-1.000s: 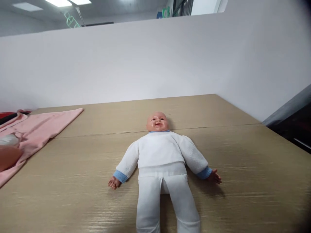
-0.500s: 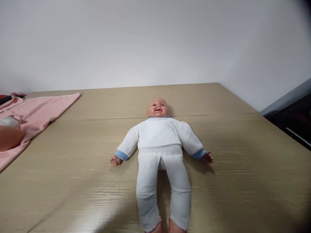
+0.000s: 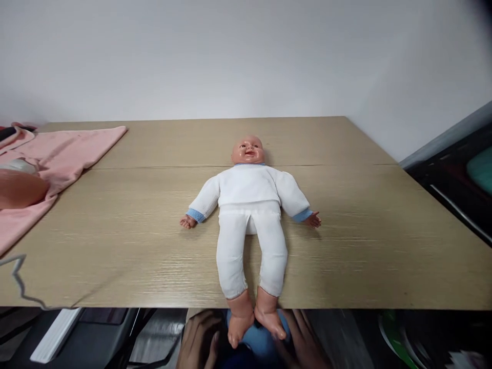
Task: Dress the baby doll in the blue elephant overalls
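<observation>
A baby doll in a white top and white trousers with blue cuffs lies face up on the wooden table. Its arms are spread and its bare feet stick out past the near edge. Below that edge, to the left of the feet, is my left hand. My right hand is on the other side of the feet. Both appear to lie on my lap beside blue cloth, fingers loosely extended and partly hidden; I see nothing held.
At the left, a pink cloth lies under a skin-coloured doll part. A grey cord trails along the near left edge. A dark chair stands below left. Dark items with a green object are below right.
The view has tilted down, so the doll sits higher in it. The table's near edge, the doll's whole feet and both my hands have come into sight. The doll's pose looks unchanged.
</observation>
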Motion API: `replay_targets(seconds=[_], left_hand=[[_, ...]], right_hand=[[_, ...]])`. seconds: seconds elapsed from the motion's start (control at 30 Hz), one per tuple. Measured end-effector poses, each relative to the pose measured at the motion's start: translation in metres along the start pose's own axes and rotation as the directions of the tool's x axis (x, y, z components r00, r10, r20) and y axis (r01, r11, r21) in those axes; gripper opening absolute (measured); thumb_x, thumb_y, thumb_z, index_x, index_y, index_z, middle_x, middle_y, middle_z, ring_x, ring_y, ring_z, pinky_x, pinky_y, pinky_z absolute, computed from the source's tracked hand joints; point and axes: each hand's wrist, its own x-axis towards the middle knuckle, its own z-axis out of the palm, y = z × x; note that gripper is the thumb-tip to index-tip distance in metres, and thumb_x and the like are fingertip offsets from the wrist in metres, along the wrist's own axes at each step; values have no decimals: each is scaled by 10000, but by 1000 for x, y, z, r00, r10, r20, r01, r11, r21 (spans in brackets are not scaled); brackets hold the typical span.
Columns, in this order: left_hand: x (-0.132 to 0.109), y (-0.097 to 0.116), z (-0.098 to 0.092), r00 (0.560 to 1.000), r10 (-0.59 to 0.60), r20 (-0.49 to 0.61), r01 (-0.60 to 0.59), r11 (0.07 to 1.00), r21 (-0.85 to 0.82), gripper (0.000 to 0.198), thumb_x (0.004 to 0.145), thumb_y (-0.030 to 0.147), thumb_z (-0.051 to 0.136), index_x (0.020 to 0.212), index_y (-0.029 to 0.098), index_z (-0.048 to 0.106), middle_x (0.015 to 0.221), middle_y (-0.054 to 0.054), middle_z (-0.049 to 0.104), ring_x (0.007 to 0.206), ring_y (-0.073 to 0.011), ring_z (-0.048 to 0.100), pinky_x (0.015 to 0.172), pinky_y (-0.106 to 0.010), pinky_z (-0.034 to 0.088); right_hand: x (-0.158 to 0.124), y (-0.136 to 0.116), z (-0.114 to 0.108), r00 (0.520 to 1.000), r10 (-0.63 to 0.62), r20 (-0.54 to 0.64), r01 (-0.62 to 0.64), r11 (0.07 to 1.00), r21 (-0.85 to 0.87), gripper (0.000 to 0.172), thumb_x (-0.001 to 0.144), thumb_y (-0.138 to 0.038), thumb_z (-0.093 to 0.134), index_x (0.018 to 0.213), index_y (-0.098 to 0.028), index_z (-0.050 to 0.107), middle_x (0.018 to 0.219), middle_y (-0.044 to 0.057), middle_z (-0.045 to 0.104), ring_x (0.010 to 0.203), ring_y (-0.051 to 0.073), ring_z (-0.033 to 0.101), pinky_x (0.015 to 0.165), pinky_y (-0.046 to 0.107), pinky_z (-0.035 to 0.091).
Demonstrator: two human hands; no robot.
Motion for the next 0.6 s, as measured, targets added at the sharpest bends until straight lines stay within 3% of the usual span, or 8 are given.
replay_targets(seconds=[0.07, 0.13, 0.2, 0.27, 0.37, 0.47, 0.53, 0.6], left_hand=[[-20, -1, 12, 998, -66, 17, 68, 991, -112, 329, 1083, 442, 772, 1386, 319, 736, 1490, -113, 721, 1316, -314, 707, 1044, -513, 677], [-31, -7, 27, 991, -127, 32, 131, 976, -176, 420, 1078, 476, 766, 1450, 290, 709, 1557, -128, 683, 1390, -336, 677, 1139, -578, 628], [-36, -18, 45, 979, -198, 42, 203, 955, -217, 546, 1046, 552, 760, 1499, 257, 687, 1626, -160, 641, 1515, -395, 602, 1285, -660, 501], [-40, -32, 59, 953, -288, 92, 302, 904, -302, 675, 984, 667, 741, 1506, 243, 687, 1658, -180, 631, 1620, -450, 500, 1389, -666, 361], [-53, -49, 64, 909, -303, 286, 412, 758, -506, 799, 905, 812, 724, 1507, 288, 684, 1631, -137, 675, 1629, -446, 497, 1400, -584, 352], [-72, -52, 50, 925, -165, 343, 339, 765, -547, 816, 795, 897, 801, 1339, 291, 757, 1464, -132, 743, 1456, -426, 620, 1313, -556, 432], [-81, -47, 37, 954, -31, 299, 181, 852, -491, 763, 771, 952, 779, 1081, 256, 804, 1304, -142, 751, 1309, -393, 655, 1226, -530, 475], [-85, -38, 26, 956, 69, 285, 71, 888, -454, 756, 849, 983, 671, 931, 242, 799, 1218, -143, 754, 1222, -358, 661, 1155, -490, 492]], right_hand=[[1, 2, 13, 967, 231, 106, -241, 966, 93, 579, 1004, -609, 680, 1463, -273, 784, 1430, 181, 810, 1372, 449, 759, 1160, 634, 633], [7, -5, 13, 922, 298, 248, -356, 905, 234, 627, 995, -649, 655, 1499, -293, 766, 1521, 171, 768, 1495, 445, 678, 1257, 633, 549], [13, -18, 0, 886, 272, 374, -402, 854, 330, 632, 1014, -671, 636, 1532, -326, 742, 1591, 140, 731, 1556, 414, 628, 1318, 597, 480], [15, -32, -18, 858, 202, 472, -410, 823, 394, 641, 987, -637, 692, 1542, -319, 727, 1588, 139, 732, 1532, 416, 642, 1320, 579, 468], [11, -45, -40, 825, 71, 561, -384, 799, 463, 603, 814, -554, 866, 1363, -313, 796, 1398, 115, 804, 1323, 398, 743, 1161, 493, 586], [5, -51, -50, 779, -42, 626, -329, 822, 464, 595, 715, -706, 918, 1109, -276, 803, 1011, 59, 768, 989, 317, 740, 996, 453, 607], [-1, -54, -56, 780, -120, 614, -250, 839, 483, 613, 821, -844, 791, 1026, -267, 767, 853, 19, 673, 850, 256, 665, 991, 454, 584], [-10, -58, -65, 808, -211, 550, -128, 848, 514, 604, 974, -868, 596, 981, -278, 727, 772, -1, 606, 772, 224, 598, 983, 445, 577]])
